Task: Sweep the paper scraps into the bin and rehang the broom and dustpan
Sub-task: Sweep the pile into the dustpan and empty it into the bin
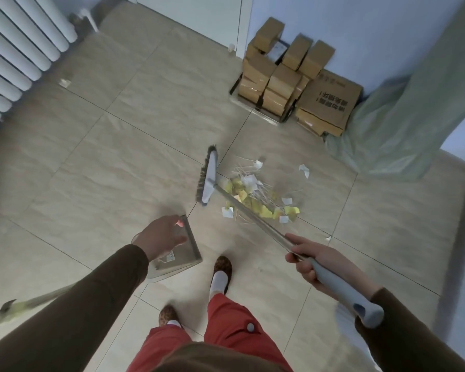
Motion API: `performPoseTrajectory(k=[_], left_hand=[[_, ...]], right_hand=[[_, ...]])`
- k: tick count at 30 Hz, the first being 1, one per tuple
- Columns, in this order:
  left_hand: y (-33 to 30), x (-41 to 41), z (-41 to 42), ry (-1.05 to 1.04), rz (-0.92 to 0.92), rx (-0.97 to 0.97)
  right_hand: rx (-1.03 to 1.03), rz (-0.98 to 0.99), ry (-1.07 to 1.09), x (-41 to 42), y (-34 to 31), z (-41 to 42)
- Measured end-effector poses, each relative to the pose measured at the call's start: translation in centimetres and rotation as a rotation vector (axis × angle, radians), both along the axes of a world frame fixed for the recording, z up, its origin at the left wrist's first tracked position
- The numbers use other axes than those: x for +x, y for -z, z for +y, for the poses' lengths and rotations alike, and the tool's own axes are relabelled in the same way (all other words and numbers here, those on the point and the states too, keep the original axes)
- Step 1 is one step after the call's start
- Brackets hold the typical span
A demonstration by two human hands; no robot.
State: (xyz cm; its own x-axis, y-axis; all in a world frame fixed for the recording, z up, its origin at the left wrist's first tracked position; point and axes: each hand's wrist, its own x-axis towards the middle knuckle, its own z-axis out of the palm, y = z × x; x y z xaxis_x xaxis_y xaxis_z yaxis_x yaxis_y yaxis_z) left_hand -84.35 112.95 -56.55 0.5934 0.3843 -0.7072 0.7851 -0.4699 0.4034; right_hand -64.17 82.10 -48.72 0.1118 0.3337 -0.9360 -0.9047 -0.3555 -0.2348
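Note:
A pile of yellow and white paper scraps (258,194), mixed with thin sticks, lies on the tiled floor ahead of my feet. My right hand (310,260) grips the grey handle of the broom (253,216); its white head with dark bristles (207,178) hovers just left of the pile. My left hand (159,236) holds the grey dustpan (181,251) by its top, low over the floor left of my feet, its opening toward the pile. No bin is in view.
Stacked cardboard boxes (293,81) stand against the far wall. A pale green plastic sheet (403,108) hangs at the right. A white radiator (19,49) lines the left wall. A stray scrap (64,82) lies near the radiator. My slippered feet (222,272) stand behind the pile.

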Motion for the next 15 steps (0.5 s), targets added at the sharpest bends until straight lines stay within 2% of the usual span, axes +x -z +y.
performPoseTrajectory(k=[5,8,12,15], left_hand=[[0.7,-0.6,-0.3,0.035,0.058,0.011],[1.0,-1.3,-0.5,0.031,0.053,0.017],[1.3,-2.4,-0.7,0.049,0.045,0.035],[1.4,-2.9,-1.0,0.101,0.064,0.017]], right_hand=[[0.229,0.139,0.180,2.5,6.2,7.5],[0.275,0.147,0.255,4.5,10.4,11.8],[0.218,0.154,0.472,3.5,12.7,10.0],[0.194,0.210,0.676,-0.5,11.5,6.6]])
